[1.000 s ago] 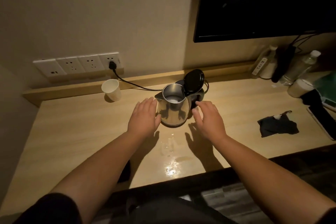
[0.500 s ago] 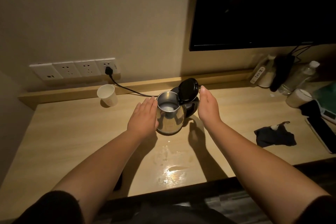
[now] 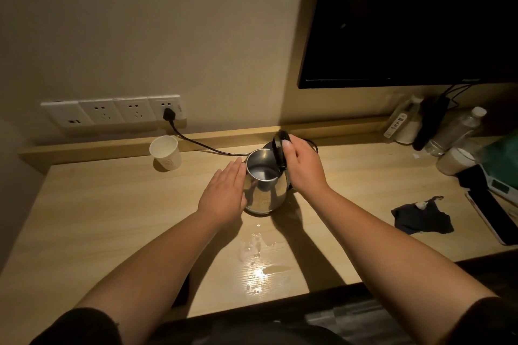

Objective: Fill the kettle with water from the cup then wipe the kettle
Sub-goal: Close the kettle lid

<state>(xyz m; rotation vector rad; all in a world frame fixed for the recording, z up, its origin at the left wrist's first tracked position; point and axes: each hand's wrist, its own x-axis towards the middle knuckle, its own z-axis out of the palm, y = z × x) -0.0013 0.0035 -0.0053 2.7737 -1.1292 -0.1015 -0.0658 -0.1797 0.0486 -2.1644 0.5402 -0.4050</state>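
A steel kettle [image 3: 266, 190] stands mid-desk with water in its open body. Its black lid [image 3: 280, 148] is tipped up, nearly on edge. My right hand [image 3: 304, 166] lies over the lid from behind, fingers on its top. My left hand [image 3: 224, 193] rests flat, fingers together, against the kettle's left side. A white paper cup [image 3: 166, 152] stands upright to the left, near the wall ledge. A dark cloth [image 3: 421, 218] lies crumpled on the desk to the right.
A black cord [image 3: 196, 141] runs from the wall sockets [image 3: 112, 110] to the kettle. Spilled water [image 3: 258, 260] shines on the desk in front. Bottles [image 3: 454, 131], a jar and a phone crowd the right end. A dark screen [image 3: 406, 22] hangs above.
My right hand has gone from the kettle's front right up to the lid and tipped it forward. My left hand has stayed at the kettle's left side.
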